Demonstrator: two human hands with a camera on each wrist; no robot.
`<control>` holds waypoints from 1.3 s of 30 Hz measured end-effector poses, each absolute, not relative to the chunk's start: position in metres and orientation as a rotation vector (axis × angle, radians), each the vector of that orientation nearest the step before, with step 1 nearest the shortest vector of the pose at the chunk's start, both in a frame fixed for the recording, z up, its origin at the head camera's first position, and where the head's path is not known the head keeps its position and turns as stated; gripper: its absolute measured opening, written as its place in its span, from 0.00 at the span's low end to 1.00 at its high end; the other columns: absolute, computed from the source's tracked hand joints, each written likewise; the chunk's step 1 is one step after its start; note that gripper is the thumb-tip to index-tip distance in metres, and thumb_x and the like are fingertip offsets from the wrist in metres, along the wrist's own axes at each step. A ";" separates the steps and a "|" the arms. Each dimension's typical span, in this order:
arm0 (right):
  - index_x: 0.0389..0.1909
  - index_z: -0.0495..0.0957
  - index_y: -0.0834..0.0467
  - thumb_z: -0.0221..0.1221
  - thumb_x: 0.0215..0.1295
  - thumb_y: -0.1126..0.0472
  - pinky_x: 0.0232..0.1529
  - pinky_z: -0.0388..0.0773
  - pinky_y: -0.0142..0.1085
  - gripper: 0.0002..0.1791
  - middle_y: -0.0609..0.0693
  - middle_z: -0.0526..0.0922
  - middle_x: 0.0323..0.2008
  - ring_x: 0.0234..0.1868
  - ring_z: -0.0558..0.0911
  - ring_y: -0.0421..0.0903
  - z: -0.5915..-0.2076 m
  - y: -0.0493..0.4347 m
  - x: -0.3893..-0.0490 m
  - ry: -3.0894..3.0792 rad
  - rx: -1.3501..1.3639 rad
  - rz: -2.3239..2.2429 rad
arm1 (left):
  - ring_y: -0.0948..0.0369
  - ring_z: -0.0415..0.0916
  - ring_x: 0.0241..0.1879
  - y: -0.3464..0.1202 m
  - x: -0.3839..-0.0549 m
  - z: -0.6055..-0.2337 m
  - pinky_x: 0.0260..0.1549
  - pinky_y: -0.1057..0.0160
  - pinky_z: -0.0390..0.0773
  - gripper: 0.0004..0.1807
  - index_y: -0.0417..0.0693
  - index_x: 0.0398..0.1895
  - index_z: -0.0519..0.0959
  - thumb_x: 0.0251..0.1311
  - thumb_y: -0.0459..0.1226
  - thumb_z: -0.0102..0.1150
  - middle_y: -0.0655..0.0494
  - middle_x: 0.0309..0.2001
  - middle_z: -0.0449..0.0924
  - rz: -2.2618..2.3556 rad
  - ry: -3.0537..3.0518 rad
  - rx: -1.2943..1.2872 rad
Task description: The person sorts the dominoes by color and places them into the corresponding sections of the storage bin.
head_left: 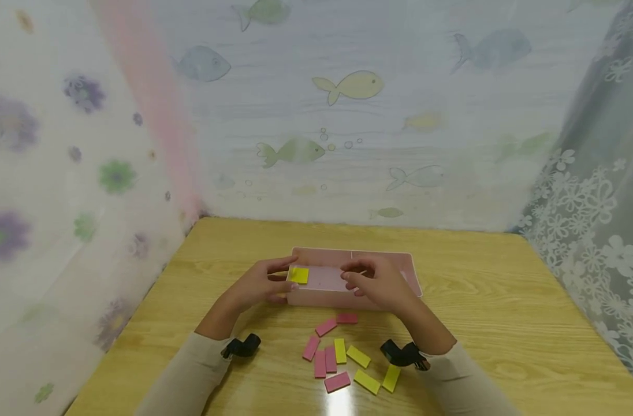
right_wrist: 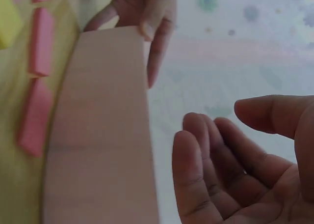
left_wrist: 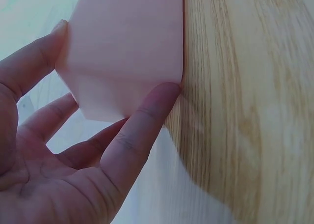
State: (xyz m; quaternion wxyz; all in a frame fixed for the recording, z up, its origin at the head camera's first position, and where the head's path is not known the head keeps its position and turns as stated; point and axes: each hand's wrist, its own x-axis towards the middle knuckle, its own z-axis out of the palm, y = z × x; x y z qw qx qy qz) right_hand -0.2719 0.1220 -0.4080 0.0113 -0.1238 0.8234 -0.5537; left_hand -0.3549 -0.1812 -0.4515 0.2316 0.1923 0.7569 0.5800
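A long, open pink box (head_left: 321, 298) stands on the wooden table, a yellow piece (head_left: 300, 276) lying inside at its left end. My left hand (head_left: 256, 284) holds that end, thumb and fingers spread about the corner; in the left wrist view its fingertips (left_wrist: 164, 94) touch the pink wall. Over the box's right half hovers my right hand (head_left: 381, 284). In the right wrist view its fingers (right_wrist: 189, 160) are loosely bent, the thumb apart, with nothing between them.
Several pink blocks (head_left: 337, 382) and several yellow blocks (head_left: 367, 381) lie scattered on the table (head_left: 483, 300) in front of the box. Behind the table hangs a curtain (head_left: 295, 190) printed with fish. White lace flowers (head_left: 581, 190) hang at the right.
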 end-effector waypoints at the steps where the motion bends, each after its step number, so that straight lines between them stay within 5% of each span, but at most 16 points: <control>1: 0.51 0.85 0.57 0.63 0.73 0.58 0.40 0.89 0.39 0.11 0.61 0.87 0.48 0.41 0.88 0.51 -0.411 0.126 -0.269 2.584 -0.408 -1.743 | 0.41 0.66 0.74 -0.181 -0.356 -0.451 0.47 0.49 0.88 0.42 0.58 0.80 0.64 0.65 0.39 0.71 0.43 0.78 0.63 1.590 2.083 0.537; 9: 0.49 0.84 0.65 0.62 0.74 0.62 0.38 0.89 0.38 0.11 0.58 0.88 0.42 0.37 0.88 0.48 -0.420 0.146 -0.253 2.622 -0.544 -1.812 | 0.41 0.66 0.74 -0.183 -0.361 -0.444 0.47 0.48 0.88 0.42 0.57 0.80 0.63 0.65 0.39 0.71 0.42 0.77 0.63 1.573 2.121 0.552; 18: 0.47 0.86 0.58 0.62 0.74 0.62 0.36 0.88 0.41 0.07 0.54 0.88 0.40 0.36 0.87 0.59 -0.417 0.157 -0.243 2.667 -0.662 -1.681 | 0.42 0.68 0.73 -0.179 -0.365 -0.438 0.46 0.48 0.88 0.42 0.59 0.80 0.64 0.64 0.42 0.72 0.44 0.78 0.63 1.559 2.128 0.568; 30: 0.46 0.87 0.55 0.62 0.75 0.55 0.44 0.84 0.36 0.09 0.52 0.89 0.44 0.42 0.85 0.44 -0.436 0.173 -0.236 2.649 -0.698 -1.356 | 0.42 0.67 0.73 -0.184 -0.362 -0.443 0.46 0.48 0.88 0.43 0.59 0.80 0.64 0.63 0.42 0.73 0.43 0.77 0.63 1.579 2.102 0.544; 39: 0.47 0.86 0.57 0.65 0.72 0.57 0.42 0.85 0.34 0.10 0.49 0.89 0.41 0.39 0.86 0.45 -0.450 0.181 -0.229 2.555 -0.709 -1.257 | 0.43 0.65 0.75 -0.182 -0.359 -0.451 0.47 0.48 0.88 0.44 0.57 0.80 0.64 0.63 0.41 0.73 0.45 0.78 0.62 1.587 2.070 0.530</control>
